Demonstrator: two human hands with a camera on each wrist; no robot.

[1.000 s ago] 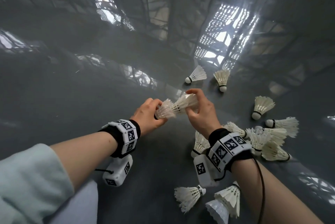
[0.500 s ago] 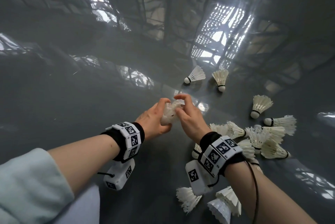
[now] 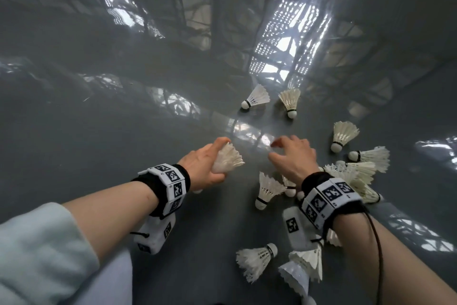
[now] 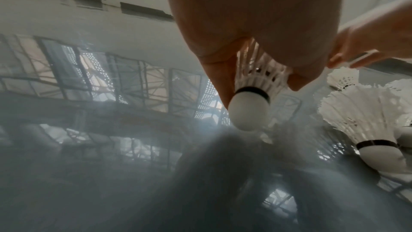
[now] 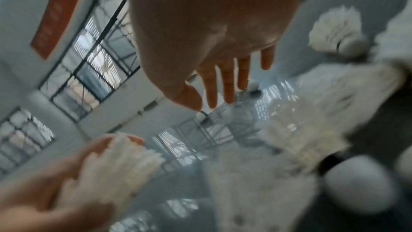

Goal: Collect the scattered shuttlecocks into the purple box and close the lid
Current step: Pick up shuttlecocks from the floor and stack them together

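Left hand (image 3: 205, 168) wrapped round nested shuttlecocks (image 3: 226, 160), keeping them stacked for boxing; right hand (image 3: 293, 156) spread empty above loose shuttlecocks (image 3: 268, 189) on glossy counter (image 3: 123, 131). Purple box unseen.

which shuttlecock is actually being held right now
The shuttlecock gripped in the left hand, feathers pointing toward the open right hand. All others lie loose on the grey floor.

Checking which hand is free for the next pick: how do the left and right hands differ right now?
The left hand grips nested shuttlecocks, fingers curled round the feathers; the right hand holds nothing, fingers spread. The left is raised off the floor; the right reaches over loose shuttlecocks. Both wear marker wristbands.
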